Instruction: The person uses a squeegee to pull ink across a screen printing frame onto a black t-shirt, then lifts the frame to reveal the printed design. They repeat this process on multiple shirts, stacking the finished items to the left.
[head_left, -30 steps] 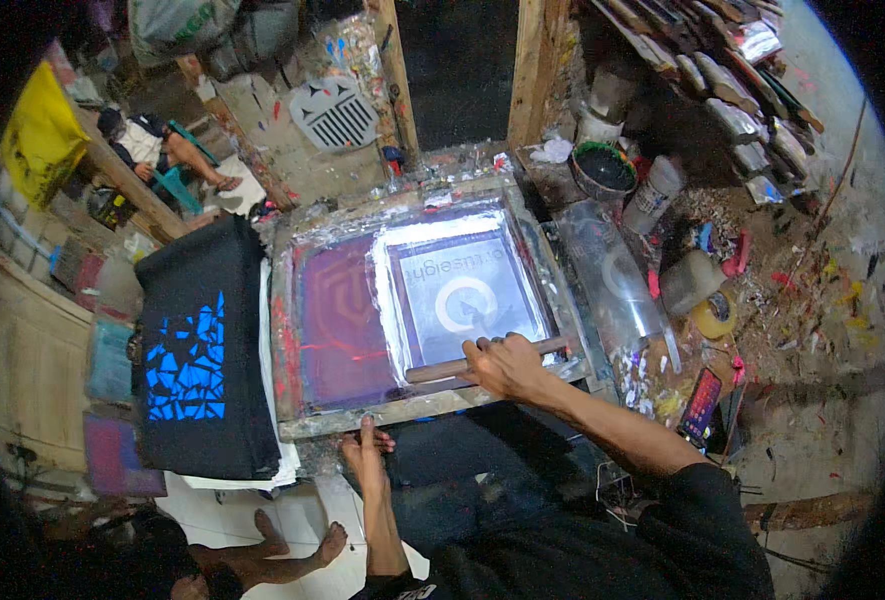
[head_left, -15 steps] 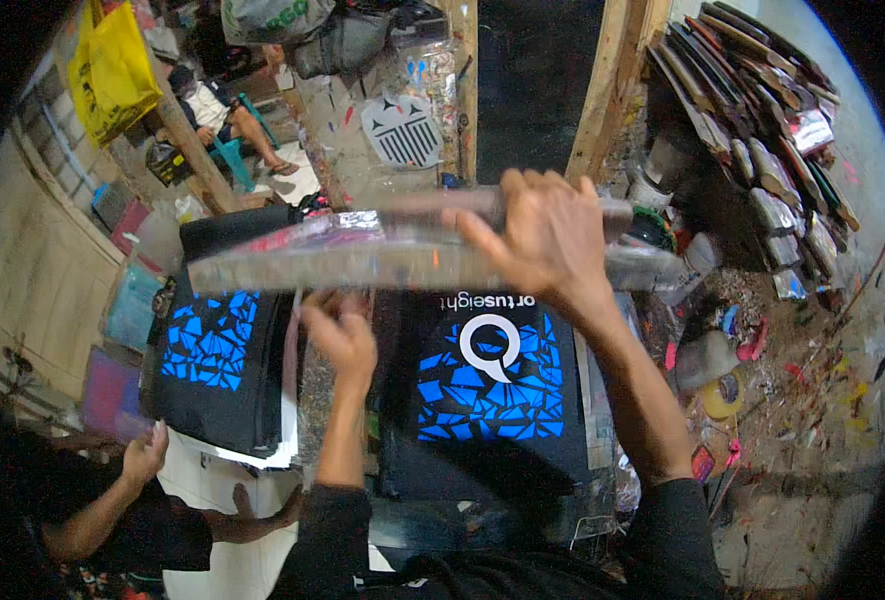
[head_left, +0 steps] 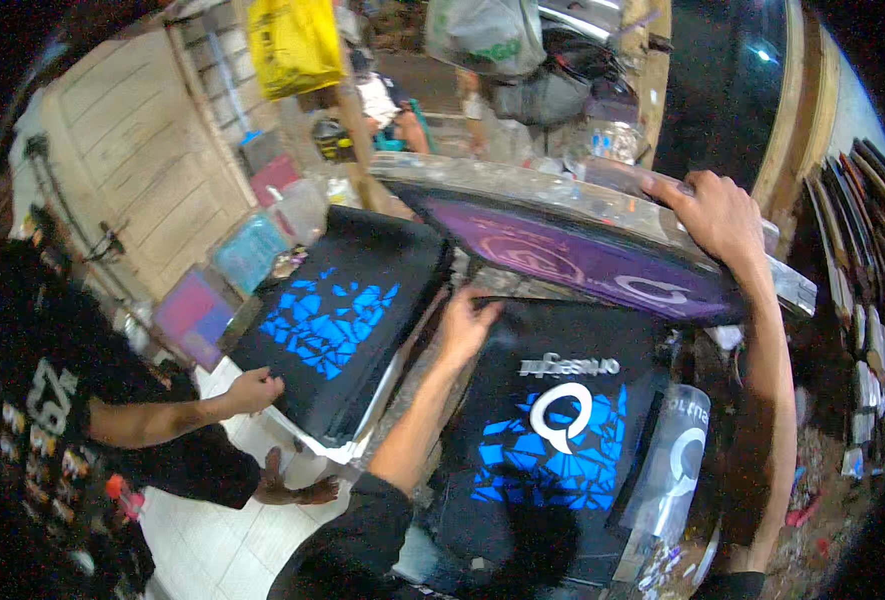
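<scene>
My right hand (head_left: 712,215) grips the top of a raised wooden screen frame (head_left: 552,185), with a wooden bar (head_left: 617,175) under its fingers. The frame's purple mesh (head_left: 507,240) slants over the back of a black fabric panel (head_left: 572,330) printed with blue shards and white logo and lettering. My left hand (head_left: 467,325) pinches that panel's back left corner. A clear printed plastic sheet (head_left: 662,490) lies along the panel's right side. To the left, a stack of black printed fabric (head_left: 362,260) rests on white sheets.
A co-worker's hand (head_left: 257,390) is by the left stack. Coloured screens (head_left: 247,255) lean at the left. Bags (head_left: 477,35) hang at the back near a seated person (head_left: 397,120). Wooden squeegees (head_left: 852,230) are piled on the right, beside a dark doorway (head_left: 712,100).
The screen has been lifted and tilted back, uncovering the printed panel. My left hand has moved from the frame to the panel's corner. The view has turned leftward.
</scene>
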`<state>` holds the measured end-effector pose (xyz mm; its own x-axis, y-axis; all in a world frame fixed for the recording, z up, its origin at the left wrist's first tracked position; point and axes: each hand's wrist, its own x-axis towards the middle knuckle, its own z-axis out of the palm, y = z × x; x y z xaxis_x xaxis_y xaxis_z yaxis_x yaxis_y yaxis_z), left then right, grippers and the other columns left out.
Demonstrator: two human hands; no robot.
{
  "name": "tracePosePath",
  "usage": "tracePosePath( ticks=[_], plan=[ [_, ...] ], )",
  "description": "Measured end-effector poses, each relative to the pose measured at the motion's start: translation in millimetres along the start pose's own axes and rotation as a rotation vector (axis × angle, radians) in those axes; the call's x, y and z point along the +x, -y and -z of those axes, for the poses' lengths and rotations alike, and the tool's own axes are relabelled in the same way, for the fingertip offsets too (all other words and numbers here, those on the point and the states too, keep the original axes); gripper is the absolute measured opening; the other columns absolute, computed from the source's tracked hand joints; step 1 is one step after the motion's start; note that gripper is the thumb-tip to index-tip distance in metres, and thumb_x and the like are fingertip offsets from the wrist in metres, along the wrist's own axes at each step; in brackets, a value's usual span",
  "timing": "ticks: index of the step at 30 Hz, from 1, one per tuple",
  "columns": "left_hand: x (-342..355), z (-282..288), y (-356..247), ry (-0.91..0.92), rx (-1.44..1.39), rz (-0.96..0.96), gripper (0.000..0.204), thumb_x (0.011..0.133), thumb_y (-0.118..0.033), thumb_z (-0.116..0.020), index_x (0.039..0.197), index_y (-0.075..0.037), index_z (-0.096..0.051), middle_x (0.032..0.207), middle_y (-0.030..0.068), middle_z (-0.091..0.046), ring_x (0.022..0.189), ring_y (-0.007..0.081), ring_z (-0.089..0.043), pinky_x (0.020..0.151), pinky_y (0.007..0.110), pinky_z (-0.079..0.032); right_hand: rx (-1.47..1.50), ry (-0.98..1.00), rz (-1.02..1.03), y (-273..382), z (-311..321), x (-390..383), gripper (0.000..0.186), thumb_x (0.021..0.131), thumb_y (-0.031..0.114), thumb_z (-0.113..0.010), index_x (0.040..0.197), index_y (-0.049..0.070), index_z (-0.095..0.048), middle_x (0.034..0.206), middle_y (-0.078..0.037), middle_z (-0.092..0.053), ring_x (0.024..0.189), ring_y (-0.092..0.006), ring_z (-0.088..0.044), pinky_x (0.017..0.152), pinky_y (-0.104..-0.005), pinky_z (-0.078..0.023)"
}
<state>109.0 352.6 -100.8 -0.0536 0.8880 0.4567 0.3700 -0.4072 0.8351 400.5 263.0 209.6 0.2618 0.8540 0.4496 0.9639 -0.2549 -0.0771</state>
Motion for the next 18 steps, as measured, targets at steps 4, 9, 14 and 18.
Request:
tracePosePath(
  ticks=[4,9,14,18],
  plan=[
    [3,249,-14,-0.400,0.460,-0.138,0.023,0.083,-0.012,-0.076,0.101,-0.002,-0.066,0.090,0.0126,-0.066,0.083,0.0223,-0.062,0.077,0.039,-0.051,0.074,0.007,0.077,0,3,1,0.085,0.087,0.078,-0.050,0.098,-0.002,-0.077,0.102,-0.032,-0.072,0.103,-0.0460,-0.070,0.091,-0.0535,-0.054],
    [21,390,-43,-0.690,1.494,-0.261,0.036,0.085,-0.009,-0.074,0.118,0.002,-0.064,0.127,0.0274,-0.060,0.104,0.0427,-0.062,0.087,0.051,-0.050,0.069,0.012,0.082,2,0,-4,0.082,0.088,0.076,-0.050,0.101,-0.001,-0.077,0.104,-0.031,-0.072,0.104,-0.0459,-0.070,0.091,-0.0529,-0.055],
    [-123,70,-123,0.318,0.497,-0.699,0.046,0.090,-0.022,-0.071,0.129,0.001,-0.061,0.128,0.0220,-0.062,0.122,0.0407,-0.059,0.104,0.052,-0.048,0.031,-0.020,0.095,0,-5,-22,0.084,0.090,0.074,-0.051,0.097,-0.005,-0.076,0.101,-0.031,-0.073,0.101,-0.0448,-0.071,0.090,-0.0533,-0.055],
    [-285,-127,-165,1.220,0.011,-0.856,0.068,0.098,-0.058,-0.055,0.154,-0.021,-0.047,0.164,0.0163,-0.035,0.155,0.0341,-0.026,0.125,0.059,-0.018,0.057,-0.031,0.148,-4,-10,-34,0.091,0.088,0.083,-0.046,0.090,-0.002,-0.078,0.093,-0.027,-0.075,0.092,-0.0415,-0.074,0.083,-0.0522,-0.058]
  ],
)
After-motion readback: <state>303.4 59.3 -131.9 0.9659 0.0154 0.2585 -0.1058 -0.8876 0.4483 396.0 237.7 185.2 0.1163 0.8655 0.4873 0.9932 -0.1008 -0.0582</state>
